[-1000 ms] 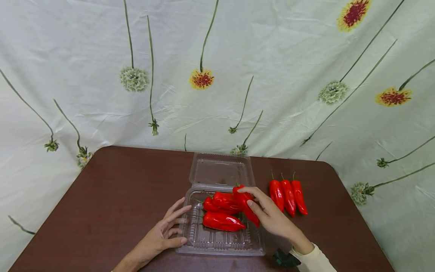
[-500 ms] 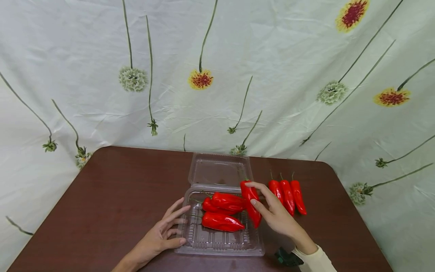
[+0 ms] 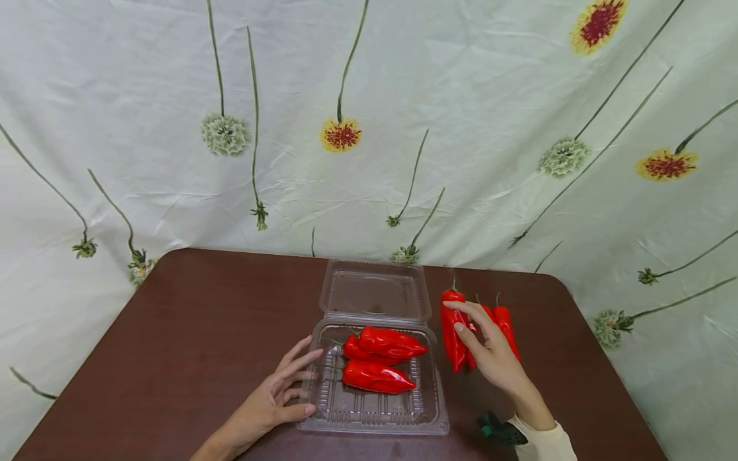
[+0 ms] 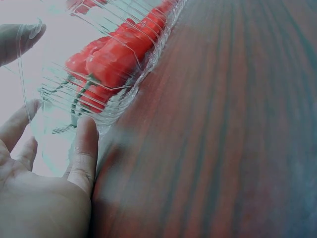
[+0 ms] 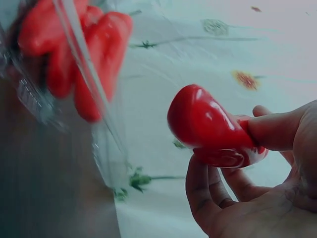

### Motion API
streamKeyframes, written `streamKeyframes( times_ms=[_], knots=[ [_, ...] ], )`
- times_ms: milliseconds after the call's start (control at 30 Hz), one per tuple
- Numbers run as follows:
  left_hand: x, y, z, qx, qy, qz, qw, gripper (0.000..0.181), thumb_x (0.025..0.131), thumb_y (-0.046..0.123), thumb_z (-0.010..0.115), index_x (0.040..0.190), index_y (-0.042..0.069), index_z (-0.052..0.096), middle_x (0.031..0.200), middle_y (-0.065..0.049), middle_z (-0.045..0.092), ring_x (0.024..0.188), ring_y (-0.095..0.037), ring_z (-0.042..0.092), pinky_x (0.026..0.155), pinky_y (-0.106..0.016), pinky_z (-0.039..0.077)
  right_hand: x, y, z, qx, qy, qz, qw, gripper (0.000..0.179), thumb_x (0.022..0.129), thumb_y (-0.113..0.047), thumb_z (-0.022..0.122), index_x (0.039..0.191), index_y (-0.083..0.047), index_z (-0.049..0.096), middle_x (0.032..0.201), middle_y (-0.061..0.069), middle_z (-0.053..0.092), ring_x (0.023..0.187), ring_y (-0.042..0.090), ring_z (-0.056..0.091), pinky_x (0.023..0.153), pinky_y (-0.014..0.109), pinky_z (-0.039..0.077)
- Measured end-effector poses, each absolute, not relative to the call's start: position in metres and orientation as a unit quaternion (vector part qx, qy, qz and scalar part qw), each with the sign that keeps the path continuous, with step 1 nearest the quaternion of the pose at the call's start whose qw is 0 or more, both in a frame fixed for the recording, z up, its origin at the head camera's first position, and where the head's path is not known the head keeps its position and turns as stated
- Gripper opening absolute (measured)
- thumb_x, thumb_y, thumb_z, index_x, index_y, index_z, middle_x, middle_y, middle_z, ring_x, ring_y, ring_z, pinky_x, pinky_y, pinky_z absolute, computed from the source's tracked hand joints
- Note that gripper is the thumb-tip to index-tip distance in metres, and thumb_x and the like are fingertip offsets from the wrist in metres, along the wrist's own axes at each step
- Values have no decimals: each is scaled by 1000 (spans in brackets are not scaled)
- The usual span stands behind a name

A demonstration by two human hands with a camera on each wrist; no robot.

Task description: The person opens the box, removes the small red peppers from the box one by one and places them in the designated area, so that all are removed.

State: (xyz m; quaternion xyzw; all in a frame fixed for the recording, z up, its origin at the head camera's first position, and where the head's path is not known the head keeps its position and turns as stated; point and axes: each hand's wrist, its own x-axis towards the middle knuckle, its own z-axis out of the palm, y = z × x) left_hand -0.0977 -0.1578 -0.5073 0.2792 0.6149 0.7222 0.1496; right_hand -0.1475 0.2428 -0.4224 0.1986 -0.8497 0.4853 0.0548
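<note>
My right hand (image 3: pixel 492 352) pinches a glossy red chili pepper (image 3: pixel 451 326), stem pointing away, right of the box. Part of another pepper shows just behind it in the head view. The right wrist view has the held pepper (image 5: pixel 200 119) end-on, between thumb and fingers. My left hand (image 3: pixel 268 398) spreads its fairly straight fingers along the left side of an unlidded clear plastic clamshell box (image 3: pixel 375 424), fingertips and thumb at the rim. Inside the box lie three red peppers: one in front (image 3: pixel 377 376), one behind (image 3: pixel 392 340), and one partly hidden between them.
More red peppers, including one at the right (image 3: pixel 504 323), lie beside the held one, partly covered by my right hand. The box's lid (image 3: pixel 375 288) lies folded back near the table's (image 3: pixel 230 307) far edge. A flower-patterned cloth (image 3: pixel 369 192) hangs behind.
My right hand has carried the pepper from over the box to the right, beside the peppers on the table. My left hand has stayed at the box's left side.
</note>
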Motion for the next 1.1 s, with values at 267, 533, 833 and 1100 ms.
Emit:
streamKeyframes(
  times_ms=[267, 533, 833, 1100],
  knots=[
    [-97, -159, -509, 279, 614, 724, 149, 77, 94, -8, 61, 158, -1, 20, 167, -11, -14, 130, -15, 45, 96, -25, 51, -161, 276, -421, 159, -853, 488, 93, 43, 103, -7, 55, 145, -13, 50, 140, 10, 53, 117, 6, 52, 88, 18, 50],
    [-94, -157, -508, 245, 631, 717, 169, 80, 92, -7, 64, 159, 5, 22, 168, -5, -12, 130, -15, 44, 96, -24, 51, -172, 315, -429, 129, -841, 514, 106, 44, 105, -5, 49, 149, -7, 45, 138, -5, 53, 109, 3, 53, 83, 15, 49],
    [-97, -158, -509, 274, 618, 722, 149, 76, 93, -7, 62, 158, 2, 23, 167, -8, -10, 130, -16, 45, 97, -24, 50, -173, 344, -434, 115, -840, 522, 93, 45, 107, -7, 43, 152, -6, 39, 142, -14, 48, 113, -3, 56, 81, 15, 53],
    [-97, -158, -509, 247, 630, 718, 164, 80, 92, -7, 64, 159, 5, 23, 168, -2, -9, 131, -15, 44, 97, -23, 50, -173, 358, -439, 54, -872, 480, 71, 47, 105, 0, 42, 152, -7, 40, 145, 20, 48, 101, -4, 54, 75, 18, 51]
  ],
)
